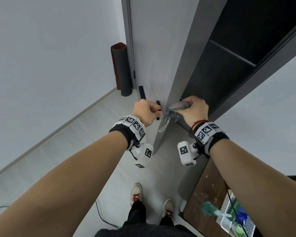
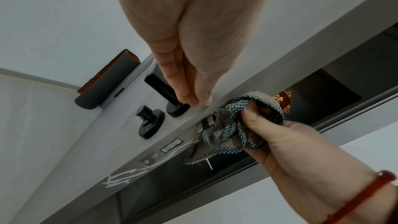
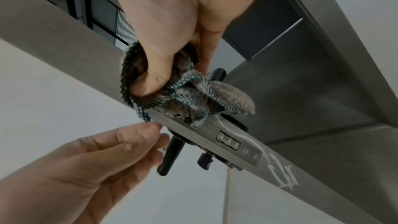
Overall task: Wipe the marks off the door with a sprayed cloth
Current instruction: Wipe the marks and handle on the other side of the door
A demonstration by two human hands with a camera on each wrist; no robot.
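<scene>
Right hand (image 2: 286, 144) grips the bunched grey-and-teal checked cloth (image 2: 234, 125), thumb curled into its folds, pressing it against the grey door's narrow edge (image 3: 64, 43) right at the metal latch plate (image 3: 237, 147). White scribbled marks (image 3: 284, 175) sit further down that edge. Left hand (image 1: 146, 112), fingers loosely extended, rests by the black lever handle (image 2: 159, 88), fingertips touching the door.

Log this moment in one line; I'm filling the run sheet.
right hand: grips cloth on door edge | left hand: fingers by handle | white marks: remain
</scene>
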